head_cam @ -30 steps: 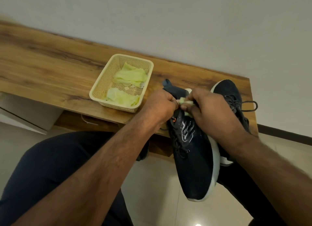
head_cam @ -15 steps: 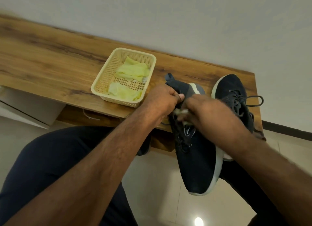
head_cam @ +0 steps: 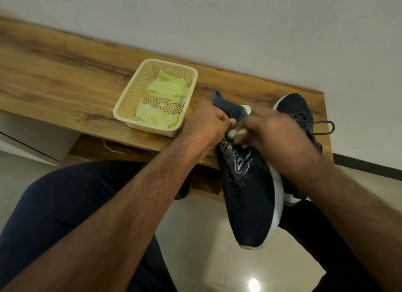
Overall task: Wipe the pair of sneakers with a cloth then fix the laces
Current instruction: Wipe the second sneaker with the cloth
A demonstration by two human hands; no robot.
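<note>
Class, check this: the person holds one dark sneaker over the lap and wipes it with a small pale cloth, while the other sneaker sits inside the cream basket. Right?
Not quite. The other sneaker rests on the wooden table, right of the cream basket, which holds only pale cloths. The head view shows this; the rest stands.

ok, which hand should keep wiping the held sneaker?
Right. The right hand already pinches the pale green cloth against the held sneaker near its collar, while the left hand grips the heel end to steady it. Swapping would probably mean regripping both.
</note>
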